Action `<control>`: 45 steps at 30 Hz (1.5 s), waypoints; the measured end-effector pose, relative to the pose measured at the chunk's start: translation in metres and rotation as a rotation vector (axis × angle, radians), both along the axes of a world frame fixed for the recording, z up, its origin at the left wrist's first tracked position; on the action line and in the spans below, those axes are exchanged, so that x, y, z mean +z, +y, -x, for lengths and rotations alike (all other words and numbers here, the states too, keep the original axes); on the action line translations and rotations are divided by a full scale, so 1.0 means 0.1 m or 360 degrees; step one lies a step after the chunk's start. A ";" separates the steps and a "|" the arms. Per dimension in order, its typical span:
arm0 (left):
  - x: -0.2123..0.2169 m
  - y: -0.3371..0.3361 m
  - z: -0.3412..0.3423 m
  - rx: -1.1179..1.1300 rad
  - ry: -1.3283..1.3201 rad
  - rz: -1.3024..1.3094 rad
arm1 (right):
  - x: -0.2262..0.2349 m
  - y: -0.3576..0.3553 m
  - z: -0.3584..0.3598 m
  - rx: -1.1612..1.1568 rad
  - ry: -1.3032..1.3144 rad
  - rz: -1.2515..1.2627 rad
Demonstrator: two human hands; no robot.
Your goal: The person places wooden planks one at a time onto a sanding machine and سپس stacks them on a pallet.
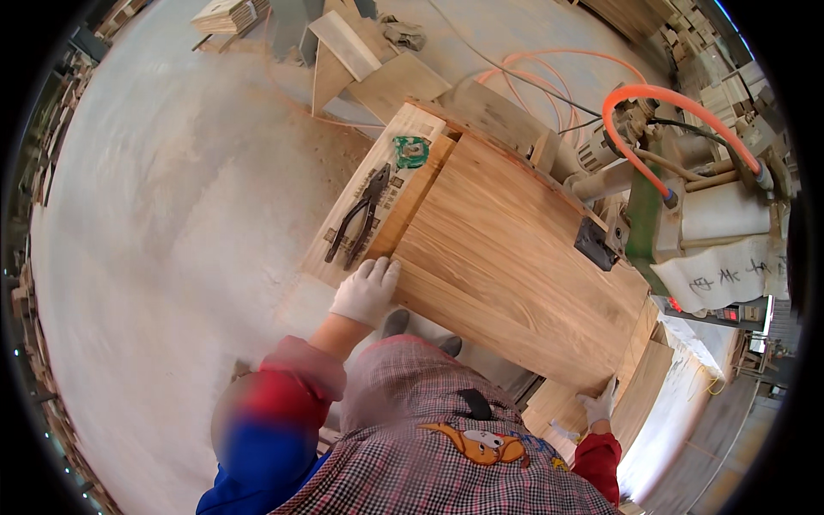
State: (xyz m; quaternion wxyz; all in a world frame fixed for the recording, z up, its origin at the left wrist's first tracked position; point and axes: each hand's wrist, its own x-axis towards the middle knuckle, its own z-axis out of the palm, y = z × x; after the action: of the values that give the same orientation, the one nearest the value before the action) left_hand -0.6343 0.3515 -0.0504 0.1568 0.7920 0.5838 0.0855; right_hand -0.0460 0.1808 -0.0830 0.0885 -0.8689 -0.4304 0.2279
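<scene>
Pressing down with spread fingers, the left hand (366,290), in a white work glove, lies flat on the near left corner of a large wooden panel (506,257) of glued strips with strong grain. The open palm looks placed to steady the board and keep it from sliding rather than to lift it. The right hand (599,403), also gloved in white, is at the opposite near corner, its fingers curled over the panel's edge; how tightly they close cannot be told, since the corner hides part of them. Held at two corners like this, the wide panel seems to be kept square and level between both arms.

Just beyond the left hand, black-handled pliers (359,219) lie on a paler plywood strip (378,184) beside the panel, within easy reach yet off the panel's face. Farther from that hand along the same strip sits a small green object (411,151), too crumpled to name.

Past the panel's far side, up from the right hand, stands a machine (657,206) with a green frame, a pale roller and an orange hose (661,94) looping over it. Offcuts of board (378,73) lie on the dusty concrete floor (172,215) well beyond the left hand. Below the right hand, more wooden panels (639,390) are stacked under the one being held.
</scene>
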 end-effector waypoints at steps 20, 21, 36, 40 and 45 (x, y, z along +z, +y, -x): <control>-0.15 -0.02 0.04 0.0001 0.0000 -0.0167 | -0.04 0.00 -0.08 0.0053 0.0037 -0.0056; -0.15 -0.02 0.04 0.0003 -0.0011 -0.0155 | -0.03 0.02 -0.05 0.0005 0.0118 -0.0059; -0.14 0.00 0.07 -0.0014 -0.0099 -0.0189 | -0.33 -0.17 -0.46 -0.0184 0.0644 -0.0192; -0.17 -0.01 0.08 -0.0006 -0.0125 -0.0192 | -0.28 -0.12 -0.35 -0.0262 0.0734 -0.0186; -0.16 0.00 0.08 -0.0022 -0.0158 -0.0206 | -0.37 -0.19 -0.50 -0.0076 0.0591 -0.0210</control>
State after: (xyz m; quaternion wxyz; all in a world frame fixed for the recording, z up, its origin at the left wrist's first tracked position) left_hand -0.6427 0.3519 -0.0660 0.1346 0.7993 0.5631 0.1611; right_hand 0.0043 0.1614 -0.1199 0.2285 -0.8142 -0.4000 0.3533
